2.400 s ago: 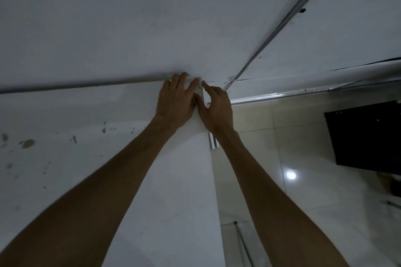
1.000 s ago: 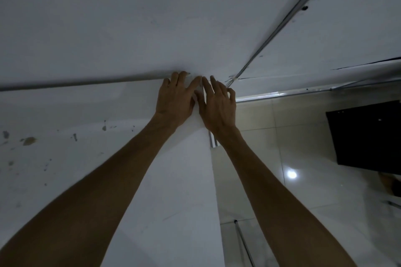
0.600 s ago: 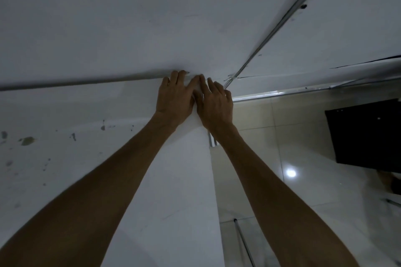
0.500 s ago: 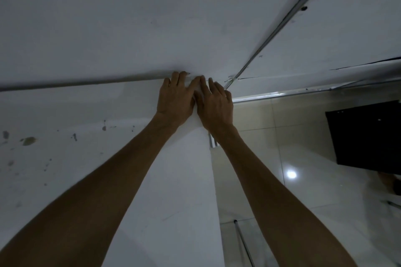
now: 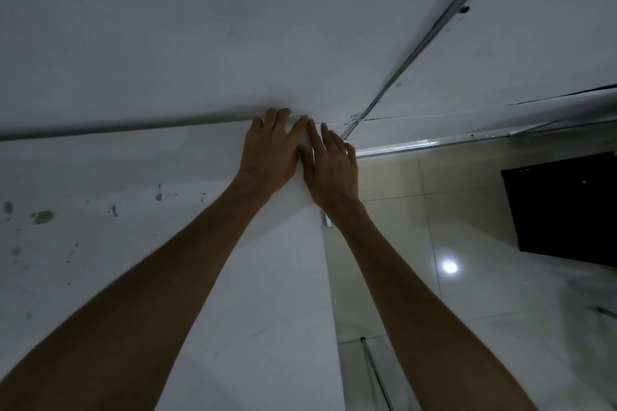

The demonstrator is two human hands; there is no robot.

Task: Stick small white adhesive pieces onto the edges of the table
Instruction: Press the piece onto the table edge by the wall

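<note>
Both hands lie flat, fingers spread, side by side at the far edge of the white, stained desk (image 5: 100, 210): left hand (image 5: 268, 153), right hand (image 5: 330, 170) at its 3 o'clock, touching. The small white adhesive piece cannot be made out beneath them. Glossy tiled floor (image 5: 467, 294) at 4 o'clock.

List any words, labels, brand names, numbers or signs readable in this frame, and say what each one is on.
None: no text can be read anywhere in this view.
The white table carries only dark specks and stains, no print.
The black panel at the right shows a few tiny pale dots, too small to tell whether they are marks.
The left hand and right hand bear nothing written.
</note>
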